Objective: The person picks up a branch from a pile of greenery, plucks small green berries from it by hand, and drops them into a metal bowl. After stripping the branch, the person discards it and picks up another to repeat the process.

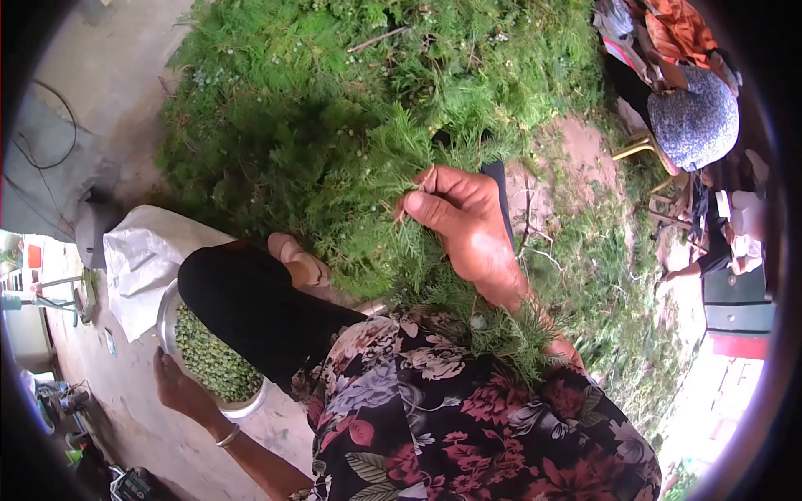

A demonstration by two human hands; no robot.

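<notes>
My right hand (464, 219) is raised over the middle of the greenery, thumb and finger pinched on the woody stem of an evergreen sprig (407, 238) with feathery green leaves. Another leafy sprig (510, 334) lies across my right forearm and against my floral shirt. Low on the left, my left hand (182, 391) is at the outer rim of a metal basin (249, 407), its fingers stretched out and partly in shadow. Small green cones (213, 355) fill the basin, which my black-trousered leg partly covers.
A large heap of evergreen branches (334, 92) spreads ahead of me. Beside the basin lies a white sack (146, 259). At the upper right, a person in a patterned top (693, 117) sits on a chair. More cut branches (585, 292) litter the ground on the right.
</notes>
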